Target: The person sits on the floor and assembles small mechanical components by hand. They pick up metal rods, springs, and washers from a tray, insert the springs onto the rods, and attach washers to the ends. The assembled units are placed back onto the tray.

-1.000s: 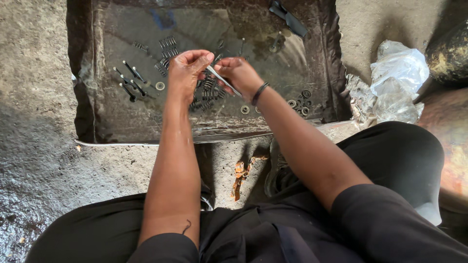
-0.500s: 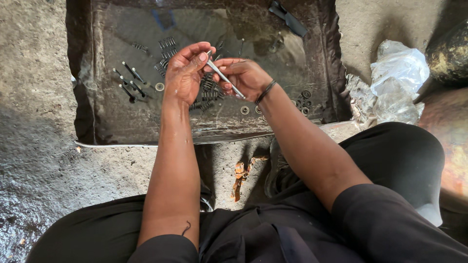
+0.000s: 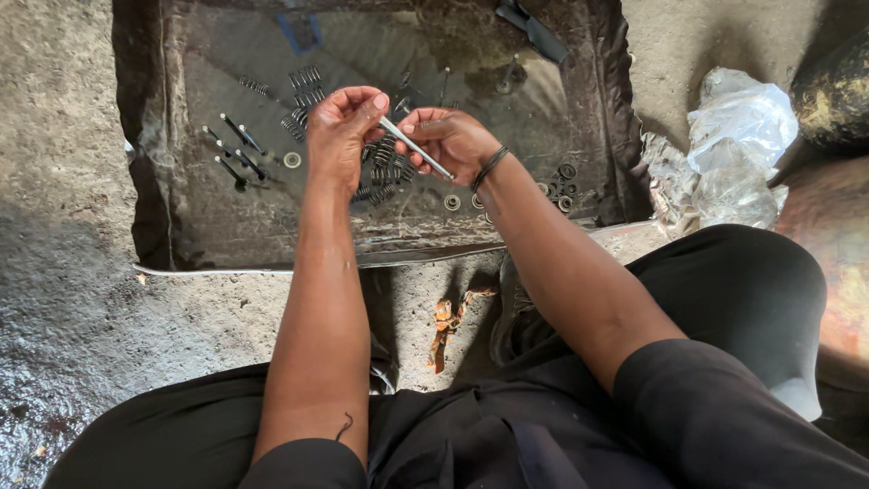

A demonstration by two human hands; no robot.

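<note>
Pinching a thin metal rod (image 3: 415, 147) between my left hand (image 3: 339, 131) and right hand (image 3: 453, 143), I hold it above the dark tray (image 3: 163, 217); a crumpled clear plastic bag (image 3: 738, 145) lies right.

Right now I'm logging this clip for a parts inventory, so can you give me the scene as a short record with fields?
setting: person seated on rough concrete ground, looking down at a dark mat
left hand: left hand pinches the upper end of a thin metal rod
right hand: right hand grips the rod's lower end; dark band on wrist
on the mat: coil springs, dark valve-like stems, small metal rings
beside the mat: crumpled clear plastic bag at right
uncertain: the rod's exact kind
</note>
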